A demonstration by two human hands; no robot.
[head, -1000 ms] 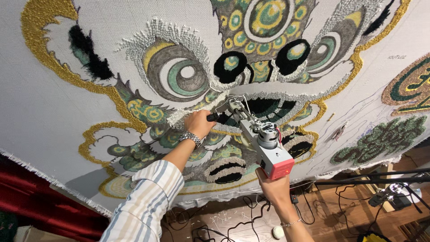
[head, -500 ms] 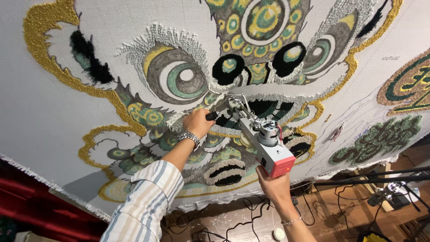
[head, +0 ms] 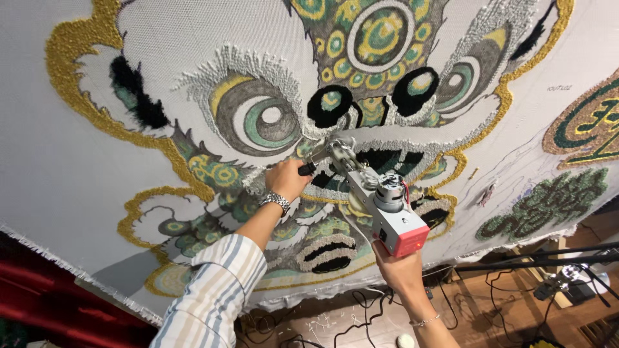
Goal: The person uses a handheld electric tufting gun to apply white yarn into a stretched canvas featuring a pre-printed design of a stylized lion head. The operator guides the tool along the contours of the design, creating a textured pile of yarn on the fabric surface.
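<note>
Tufting gun (head: 377,200) pressed nose-first against stretched cloth (head: 84,212), at lion face's mouth. Front handle gripped by left hand (head: 287,179), fingers closed, for steering. Rear grip held from below by right hand (head: 400,267), fingers wrapped, weight thus supported.

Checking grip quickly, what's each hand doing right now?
Left hand: closed on the tufting gun's black front handle.
Right hand: closed on its rear grip.

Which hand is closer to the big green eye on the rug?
The left hand. It grips the tufting gun's black front handle just below the big green eye. The right hand holds the gun's red rear end, much farther down.
</note>
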